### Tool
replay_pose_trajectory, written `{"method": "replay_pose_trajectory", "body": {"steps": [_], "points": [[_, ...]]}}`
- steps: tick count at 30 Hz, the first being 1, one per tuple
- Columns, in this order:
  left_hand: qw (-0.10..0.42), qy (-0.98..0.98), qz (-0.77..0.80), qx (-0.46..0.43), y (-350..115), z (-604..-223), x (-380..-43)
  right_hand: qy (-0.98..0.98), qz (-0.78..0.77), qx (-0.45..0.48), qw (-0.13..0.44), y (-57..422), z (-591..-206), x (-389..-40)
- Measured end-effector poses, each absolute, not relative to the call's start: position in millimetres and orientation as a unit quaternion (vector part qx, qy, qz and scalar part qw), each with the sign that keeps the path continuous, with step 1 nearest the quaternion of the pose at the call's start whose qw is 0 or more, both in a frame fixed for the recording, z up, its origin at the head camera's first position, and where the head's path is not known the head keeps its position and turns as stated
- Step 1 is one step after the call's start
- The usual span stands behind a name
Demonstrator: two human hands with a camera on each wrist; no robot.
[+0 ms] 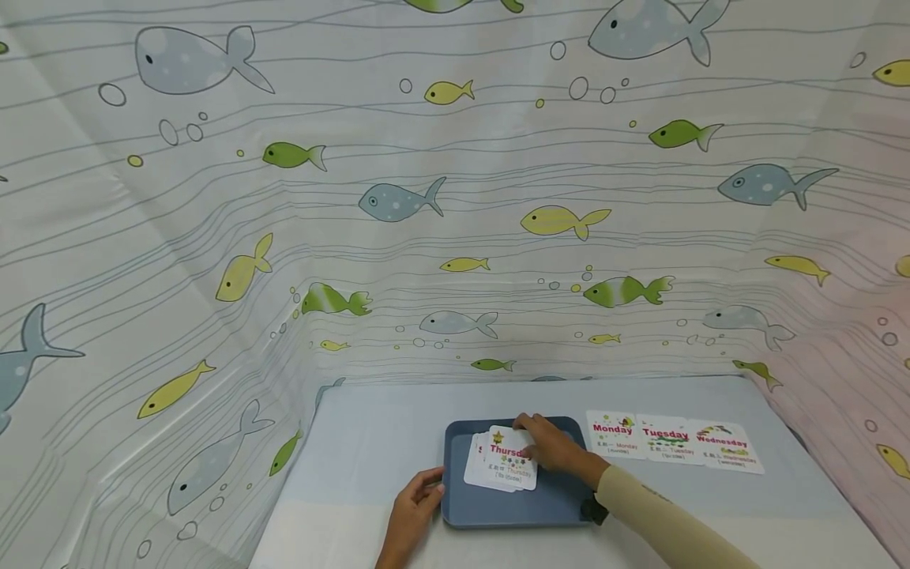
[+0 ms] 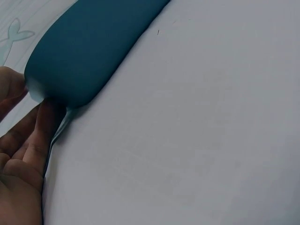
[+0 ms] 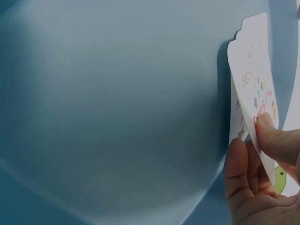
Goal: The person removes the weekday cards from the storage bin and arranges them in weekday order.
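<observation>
The right hand (image 1: pixel 550 446) has its grip closed on the Thursday card (image 1: pixel 513 461). In the right wrist view, the thumb lies on the printed face and the fingers are behind, so the card is pinched at its edge, and it bends a little there. This card is in the left part of the tray (image 1: pixel 512 510), on top of other cards (image 1: pixel 475 468), which come out a little at its left side and below. On one of them a piece of a red letter can be seen.

The left hand (image 1: pixel 415 506) holds the tray at its left rim; the left wrist view shows the fingers and the rounded corner of the tray touching. The tray is blue-grey and stands flat on the white desk (image 1: pixel 355 450), and its right part is bare.

To the right of the tray, the Monday card (image 1: pixel 614 438), the Tuesday card (image 1: pixel 664 446) and the Wednesday card (image 1: pixel 725 450) lie on the desk in one row, face up, close side by side. The right arm wears a beige sleeve (image 1: pixel 668 518). Under its wrist there is a small black thing (image 1: pixel 595 510), which I cannot identify. Behind the desk hangs a white sheet (image 1: pixel 398 253) with fish drawings in grey-blue, green and yellow.
</observation>
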State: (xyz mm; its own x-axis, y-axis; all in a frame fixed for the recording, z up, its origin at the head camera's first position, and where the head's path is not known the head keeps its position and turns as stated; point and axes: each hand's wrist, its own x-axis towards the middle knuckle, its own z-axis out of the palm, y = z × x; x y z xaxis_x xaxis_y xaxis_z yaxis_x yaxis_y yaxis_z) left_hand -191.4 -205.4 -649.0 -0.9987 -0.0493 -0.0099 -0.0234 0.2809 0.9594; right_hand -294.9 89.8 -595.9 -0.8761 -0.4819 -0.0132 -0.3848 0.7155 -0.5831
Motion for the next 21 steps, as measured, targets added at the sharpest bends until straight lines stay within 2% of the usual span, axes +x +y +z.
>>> {"method": "replay_pose_trajectory", "body": {"steps": [11,21], "points": [[0.007,-0.793,-0.609,0.022,-204.9,-648.6,-190.6,0.903,-0.336,-0.255,0.08,95.3,-596.1,-294.1],[0.009,-0.789,-0.613,0.024,-204.9,-647.5,-189.6,0.881,-0.389,-0.242,0.121,97.7,-590.8,-290.8]]}}
